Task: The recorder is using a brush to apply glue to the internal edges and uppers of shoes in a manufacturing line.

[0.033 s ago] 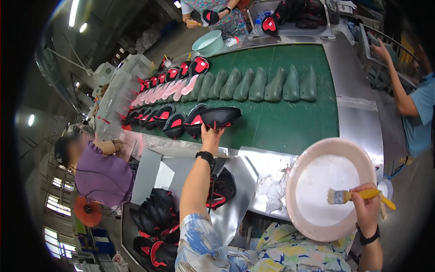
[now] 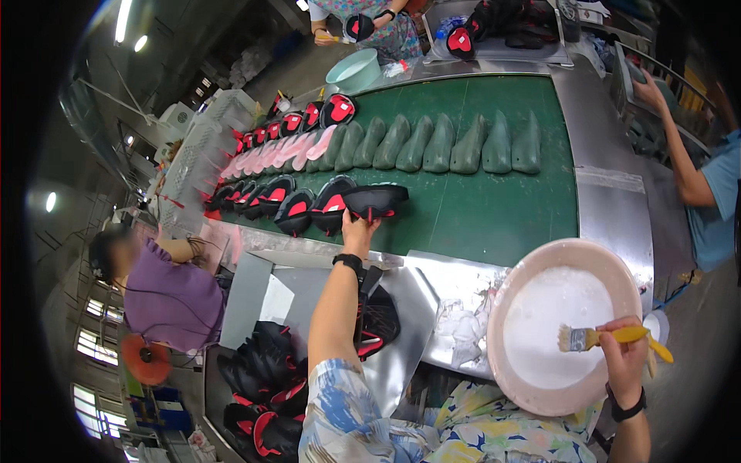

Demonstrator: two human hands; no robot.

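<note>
A: Where do we find the black-and-red shoe upper (image 2: pixel 376 199)?

B: Over the green worktop (image 2: pixel 494 220), at about one o'clock from our left grip (image 2: pixel 360 233), and touching it. The grip is nearly closed, fingers drawn in on the upper's near edge; part of the hold is hidden beneath it. Whether the upper also rests on the surface, we cannot tell.

A: And our right grip (image 2: pixel 627 356)?

B: Closed around the yellow handle of a brush (image 2: pixel 584 338), bristles pointing toward nine o'clock, over the pale pink basin (image 2: pixel 502 297) of white liquid (image 2: pixel 544 309). That basin sits at four o'clock from the left grip, well apart from the held upper.

A: What else lies around the upper?

B: A row of matching uppers (image 2: pixel 294 212) runs off toward ten o'clock, its nearest member just beside the held one. Dark green lasts (image 2: pixel 436 144) line up between twelve and two o'clock. Farther out, at twelve, we see a co-worker's hands (image 2: pixel 381 21) with another upper.
</note>
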